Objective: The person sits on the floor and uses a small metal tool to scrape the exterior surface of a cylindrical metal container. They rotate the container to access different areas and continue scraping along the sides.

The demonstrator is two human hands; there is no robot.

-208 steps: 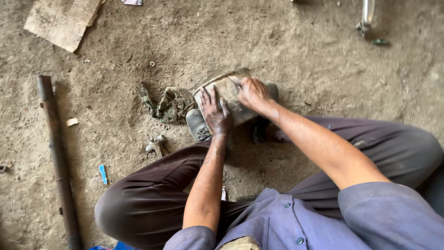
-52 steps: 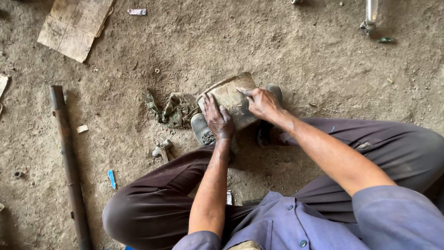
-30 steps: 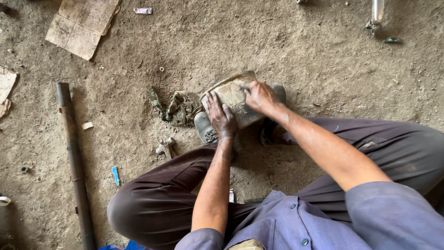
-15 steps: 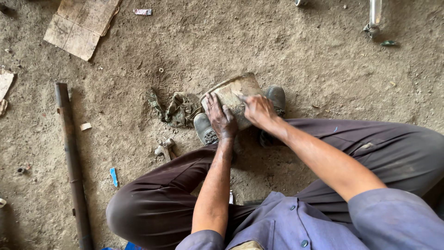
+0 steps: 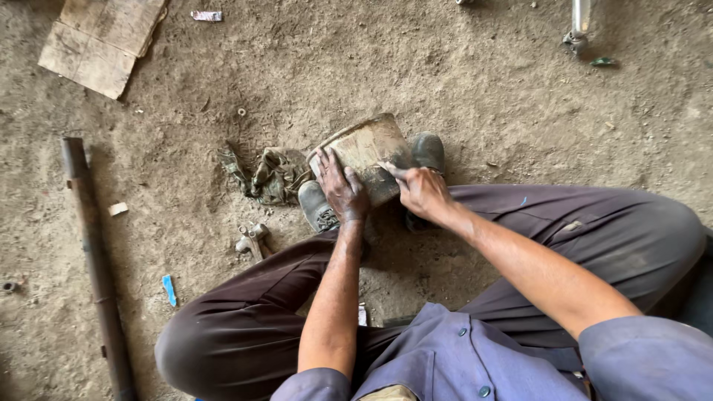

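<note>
- Nearest are the person's bent legs in dark trousers (image 5: 245,319), folded on the dirt floor (image 5: 483,96), with both forearms reaching out over them.
- The left hand (image 5: 340,189) lies flat, fingers spread and unclenched, pressing on the near left part of a dirty curved metal piece (image 5: 365,148) (a worn, dished plate by the look of it).
- The right hand (image 5: 423,191) is curled tight around something small whose pale tip shows at the fingers and touches the plate's face; what the tool is, I cannot tell.
- The plate sits tilted on the floor between the two shoes (image 5: 316,206), which wedge it from either side.
- Handling, as a judgement: it looks stiff and fairly heavy, with a caked, gritty skin that should give good friction where dry and may be greasy in patches. The raised rim and the two ends look like the safest places to take hold; the broad face offers only a palm press, and thin edges could be sharp.
- Just beyond the left shoe lies a crumpled greenish rag (image 5: 271,174), touching the plate's left end.
- Left of the knee are a small metal fitting (image 5: 251,239) and a blue scrap (image 5: 169,289).
- Farther left, a long rusty pipe (image 5: 93,260); at the far corner, a flat cardboard sheet (image 5: 100,37).
</note>
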